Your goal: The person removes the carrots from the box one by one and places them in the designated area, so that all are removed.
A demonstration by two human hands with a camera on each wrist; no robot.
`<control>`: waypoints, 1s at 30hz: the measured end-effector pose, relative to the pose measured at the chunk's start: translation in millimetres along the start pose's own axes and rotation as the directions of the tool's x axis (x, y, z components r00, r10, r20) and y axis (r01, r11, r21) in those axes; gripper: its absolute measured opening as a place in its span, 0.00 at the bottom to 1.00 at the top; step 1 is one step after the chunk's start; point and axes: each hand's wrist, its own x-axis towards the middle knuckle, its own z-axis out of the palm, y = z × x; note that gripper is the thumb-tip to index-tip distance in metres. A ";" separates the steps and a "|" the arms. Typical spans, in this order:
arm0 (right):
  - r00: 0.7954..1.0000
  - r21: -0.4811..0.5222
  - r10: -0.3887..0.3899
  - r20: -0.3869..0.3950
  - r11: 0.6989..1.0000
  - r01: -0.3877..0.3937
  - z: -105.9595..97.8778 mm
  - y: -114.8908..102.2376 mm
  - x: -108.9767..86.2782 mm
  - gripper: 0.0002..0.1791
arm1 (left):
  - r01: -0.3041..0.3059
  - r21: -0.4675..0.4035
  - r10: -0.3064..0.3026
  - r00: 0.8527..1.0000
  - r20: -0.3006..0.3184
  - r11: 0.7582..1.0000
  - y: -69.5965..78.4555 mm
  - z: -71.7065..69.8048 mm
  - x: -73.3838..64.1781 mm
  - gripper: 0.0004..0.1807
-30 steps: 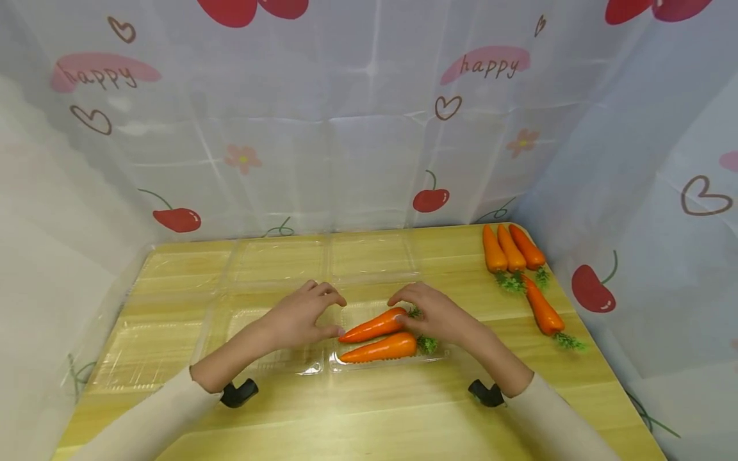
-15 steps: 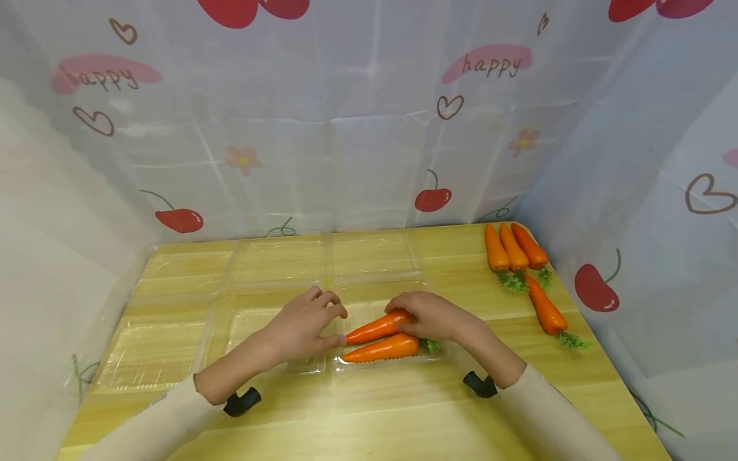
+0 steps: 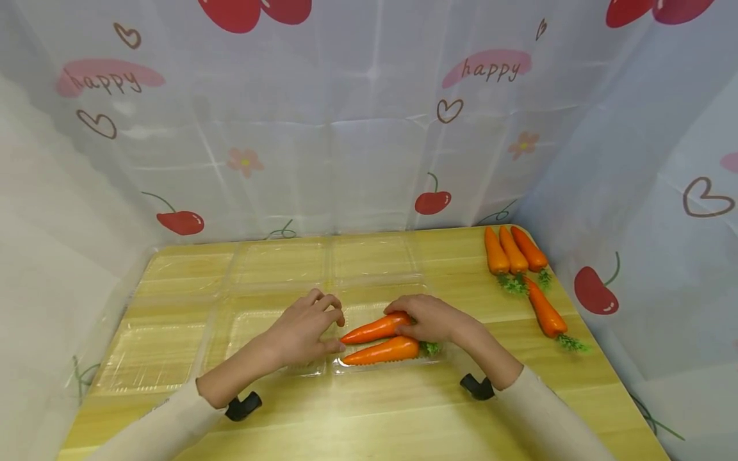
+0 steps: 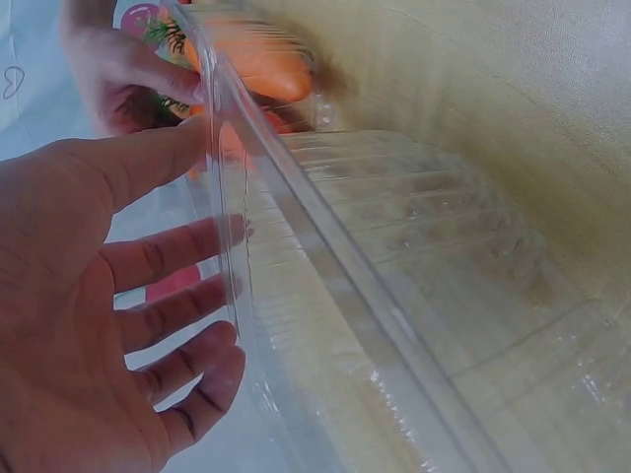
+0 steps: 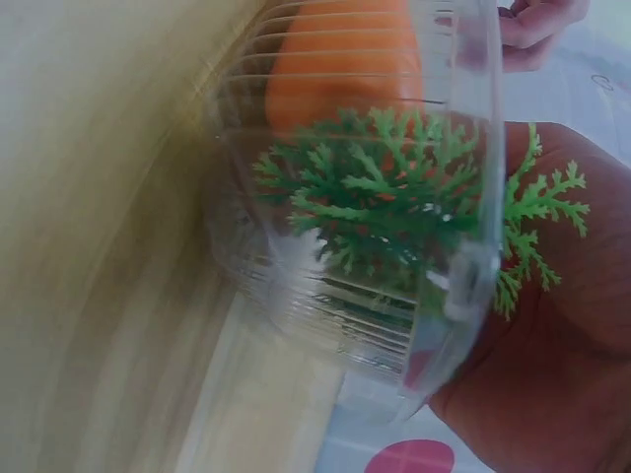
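Observation:
Two orange carrots with green tops lie side by side in a clear plastic box (image 3: 363, 368) in the middle of the table. My right hand (image 3: 434, 318) holds the farther carrot (image 3: 371, 330) by its thick end, thumb and fingers around it. The nearer carrot (image 3: 380, 351) lies just in front. By the carrot tips, my left hand (image 3: 305, 326) has its fingers loosely spread, with the thumb close to the farther carrot's tip. In the left wrist view, that hand is beside a clear box rim (image 4: 296, 187). Leafy green tops (image 5: 385, 187) show through the box wall in the right wrist view.
Several clear compartments (image 3: 282, 262) extend behind and to the left. At the back right corner lie three carrots (image 3: 512, 253) in a row, with another carrot (image 3: 546, 310) in front of them. A printed curtain (image 3: 369, 147) hangs behind the table.
My right hand has closed around the thick end of the farther carrot. That carrot has shifted slightly. My left hand has stayed near the tips.

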 end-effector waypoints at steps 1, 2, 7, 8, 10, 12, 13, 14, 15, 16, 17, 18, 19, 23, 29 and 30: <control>1.000 -0.001 0.000 -0.010 1.000 0.000 0.7 0.2 -0.4 0.21 | 0.001 -0.003 -0.001 1.000 -0.001 1.000 0.0 0.8 0.1 0.20; 1.000 0.002 0.005 -0.018 1.000 -0.005 1.4 0.3 -1.2 0.21 | 0.003 -0.007 -0.003 1.000 -0.001 1.000 0.0 1.2 0.1 0.20; 0.997 -0.004 -0.006 -0.079 1.000 0.006 2.2 0.2 -4.6 0.21 | 0.020 -0.026 -0.020 1.000 0.005 0.999 0.3 1.1 -0.2 0.20; 0.996 -0.001 -0.007 -0.092 1.000 0.007 1.6 -0.4 -6.1 0.21 | 0.023 -0.026 -0.022 1.000 0.006 0.999 0.5 0.8 -0.2 0.20; 0.992 -0.005 -0.016 -0.122 1.000 0.016 0.0 -1.5 -8.6 0.21 | 0.027 -0.027 -0.027 1.000 0.005 0.999 0.5 0.5 -0.4 0.20; 0.989 -0.005 -0.018 -0.145 1.000 0.017 -1.8 -2.9 -11.2 0.21 | 0.024 -0.025 -0.024 1.000 0.000 0.999 0.5 0.2 -0.7 0.20; 0.987 -0.006 -0.018 -0.157 1.000 0.017 -2.4 -3.4 -12.5 0.21 | 0.023 -0.027 -0.023 1.000 -0.001 0.999 0.2 0.5 -0.6 0.20; 0.985 -0.012 -0.020 -0.171 1.000 0.018 -2.9 -3.6 -13.9 0.21 | 0.022 -0.028 -0.022 1.000 -0.002 0.999 0.0 1.0 -0.7 0.21; 0.983 -0.015 -0.020 -0.182 1.000 0.017 -3.0 -3.4 -15.0 0.21 | 0.021 -0.029 -0.021 1.000 -0.004 0.999 -0.3 1.2 -1.0 0.21; 0.981 -0.018 -0.017 -0.194 1.000 0.014 -3.8 -3.1 -16.1 0.21 | 0.018 -0.030 -0.018 1.000 -0.005 0.999 -0.6 1.0 -0.6 0.22; 0.978 -0.017 -0.015 -0.207 1.000 0.011 -4.4 -2.6 -17.4 0.22 | 0.015 -0.030 -0.016 1.000 -0.006 0.999 -0.9 1.0 -0.1 0.22; 0.975 -0.016 -0.011 -0.223 1.000 0.007 -5.0 -1.9 -18.8 0.22 | 0.013 -0.030 -0.013 1.000 -0.007 0.999 -1.1 1.0 0.3 0.23; 0.970 -0.010 -0.008 -0.242 1.000 0.006 -5.6 -1.2 -20.6 0.22 | 0.011 -0.032 -0.012 1.000 -0.007 0.999 -1.5 1.4 0.7 0.23; 0.950 0.068 0.013 -0.312 0.998 0.008 -7.0 1.9 -28.6 0.22 | 0.021 -0.046 -0.021 1.000 -0.007 0.999 -2.3 1.1 -0.1 0.24; 0.901 0.225 0.065 -0.430 0.974 0.037 -3.9 11.6 -45.2 0.21 | 0.014 -0.054 -0.015 1.000 -0.017 0.998 -2.7 1.4 -2.6 0.23; 0.891 0.245 0.080 -0.448 0.969 0.037 -3.4 13.8 -48.5 0.20 | 0.009 -0.053 -0.010 1.000 -0.020 0.999 -2.5 1.4 -2.7 0.23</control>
